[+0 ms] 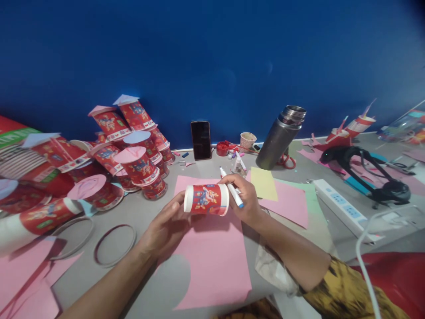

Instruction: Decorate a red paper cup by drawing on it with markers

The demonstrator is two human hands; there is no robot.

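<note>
A red and white printed paper cup (206, 199) lies on its side in the air above a pink paper sheet (212, 261). My left hand (166, 226) grips its bottom end from the left. My right hand (244, 199) touches its rim end and also holds a white marker with a blue cap (231, 193) between the fingers. Both hands are closed round what they hold.
A heap of similar cups topped with pink discs (133, 146) fills the left. Two cut rings (114, 243) lie front left. Behind stand a phone (201, 139), a steel flask (280, 137), scissors (287, 160). A power strip (341, 208) and black headset (372, 173) lie right.
</note>
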